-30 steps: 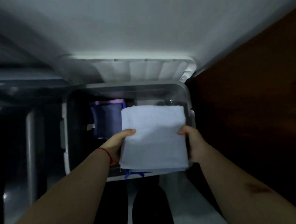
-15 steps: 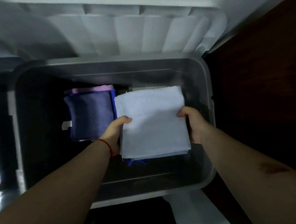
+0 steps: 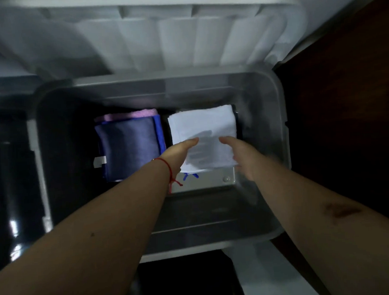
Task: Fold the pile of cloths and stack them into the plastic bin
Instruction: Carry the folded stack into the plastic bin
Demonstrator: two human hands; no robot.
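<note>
The scene is lying in dim light, and the bottom of the clear plastic bin is fading into black on its left side, so nothing there is readable. The folded white cloth is lying flat inside the bin toward the right, and whatever is sitting under it is showing only as a thin dark edge along its right side. Both hands are reaching into the bin with fingers stretched out straight. The left hand is covering the cloth's near left corner, and the right hand is blurring over its near right edge; whether the fingertips are pressing the cloth or hovering just above it cannot be told. Neither hand is gripping anything. Just left of the white cloth, a dark blue folded cloth is topping a stack, with a pink cloth peeking out behind it. A white ribbed lid is standing behind the bin. A red string is circling the left wrist.
</note>
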